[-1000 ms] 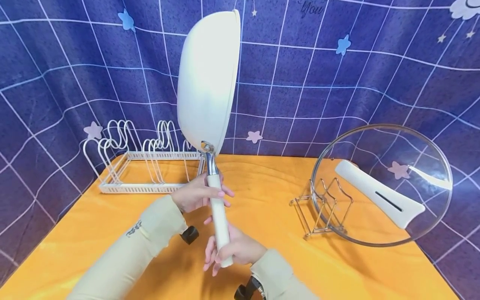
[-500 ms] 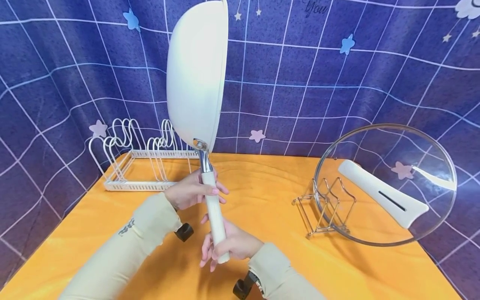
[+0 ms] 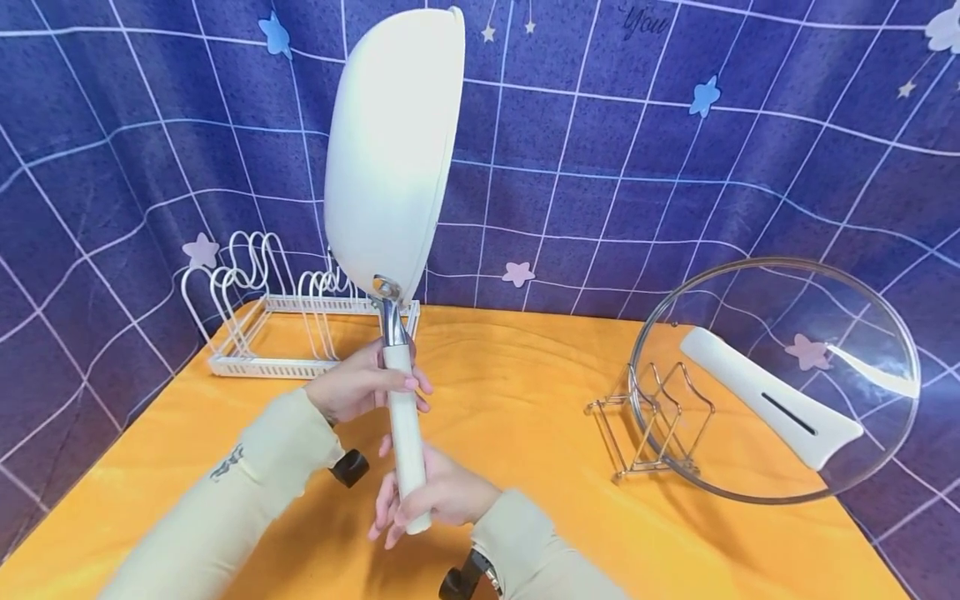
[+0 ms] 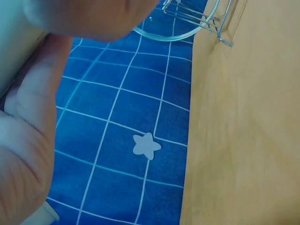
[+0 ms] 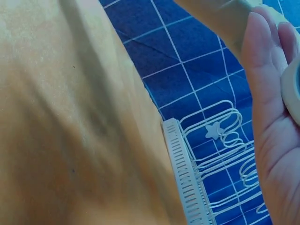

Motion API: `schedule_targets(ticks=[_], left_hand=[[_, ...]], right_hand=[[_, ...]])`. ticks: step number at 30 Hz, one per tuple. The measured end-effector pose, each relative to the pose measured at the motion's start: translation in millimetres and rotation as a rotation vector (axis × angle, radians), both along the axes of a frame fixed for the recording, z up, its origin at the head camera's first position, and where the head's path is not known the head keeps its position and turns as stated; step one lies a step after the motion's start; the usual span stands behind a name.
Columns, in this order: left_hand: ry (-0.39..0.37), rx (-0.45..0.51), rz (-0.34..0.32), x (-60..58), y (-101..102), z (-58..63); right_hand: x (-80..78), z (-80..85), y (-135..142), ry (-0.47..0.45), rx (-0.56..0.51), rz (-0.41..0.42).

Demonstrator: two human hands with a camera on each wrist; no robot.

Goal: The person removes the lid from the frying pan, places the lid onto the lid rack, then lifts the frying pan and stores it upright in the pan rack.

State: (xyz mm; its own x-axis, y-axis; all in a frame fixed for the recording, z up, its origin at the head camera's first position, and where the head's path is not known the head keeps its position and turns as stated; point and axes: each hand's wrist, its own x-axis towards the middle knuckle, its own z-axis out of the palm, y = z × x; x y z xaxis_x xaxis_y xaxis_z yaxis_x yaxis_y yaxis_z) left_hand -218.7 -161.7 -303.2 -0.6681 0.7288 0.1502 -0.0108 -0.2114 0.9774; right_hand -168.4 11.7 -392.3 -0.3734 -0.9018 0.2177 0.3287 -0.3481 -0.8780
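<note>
A deep white wok point(image 3: 393, 150) is held up on its side, bowl at the top and handle point(image 3: 406, 429) pointing down. Just below the metal joint, my left hand point(image 3: 356, 385) grips the handle with the thumb across it. Near the handle's lower end, my right hand point(image 3: 450, 492) holds it between thumb and fingers. The wok's inside faces away and is hidden. In the left wrist view, the left hand point(image 4: 26, 122) fills the left edge beside the pale handle. The right wrist view shows the right palm point(image 5: 281, 150) against the handle's round end.
Behind the wok at left stands a white wire dish rack point(image 3: 273, 368). At right, a small metal wire rack point(image 3: 652, 417) holds a large upright glass lid with a white handle point(image 3: 772, 400). An orange cloth point(image 3: 525, 400) covers the table; a blue checked curtain point(image 3: 570, 192) hangs behind.
Both hands have shifted left with the wok, and the bowl now leans slightly more to the right at its top. The grips stay the same; the racks and lid stay put.
</note>
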Motion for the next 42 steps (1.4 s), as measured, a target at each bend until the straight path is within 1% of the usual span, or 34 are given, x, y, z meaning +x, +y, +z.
schedule_targets(ticks=[5,9,12,16,21,25,28,30,36,42], left_hand=[[0.042,-0.008,-0.026,5.7,-7.0,4.7],[0.084,0.018,-0.057,8.7,-13.8,7.3],[0.097,0.041,-0.077,9.3,-18.4,7.6],[0.071,0.077,-0.102,9.8,-21.1,5.9],[0.039,0.118,-0.149,9.8,-23.1,2.8],[0.018,0.133,-0.177,8.5,-25.7,1.2],[-0.015,0.148,-0.16,6.4,-26.7,0.8],[-0.029,0.151,-0.143,3.6,-27.3,2.2],[-0.033,0.122,-0.088,-5.5,-27.0,8.1],[-0.059,0.13,-0.039,-10.3,-22.8,5.8]], right_hand=[[2.8,0.4,-5.8,0.004,-0.018,0.029],[5.8,1.3,-12.5,0.001,-0.016,0.057],[8.6,1.8,-18.3,-0.005,-0.021,0.067],[11.4,1.7,-23.7,-0.008,-0.04,0.069],[12.9,0.9,-26.2,-0.021,-0.071,0.079],[14.5,2.7,-26.7,-0.031,-0.059,0.066],[14.2,7.4,-26.0,-0.04,-0.042,0.057],[11.2,11.0,-25.7,-0.039,-0.031,0.054],[-1.0,20.7,-23.3,-0.028,-0.004,0.039],[-8.4,22.1,-19.3,-0.048,0.036,0.028]])
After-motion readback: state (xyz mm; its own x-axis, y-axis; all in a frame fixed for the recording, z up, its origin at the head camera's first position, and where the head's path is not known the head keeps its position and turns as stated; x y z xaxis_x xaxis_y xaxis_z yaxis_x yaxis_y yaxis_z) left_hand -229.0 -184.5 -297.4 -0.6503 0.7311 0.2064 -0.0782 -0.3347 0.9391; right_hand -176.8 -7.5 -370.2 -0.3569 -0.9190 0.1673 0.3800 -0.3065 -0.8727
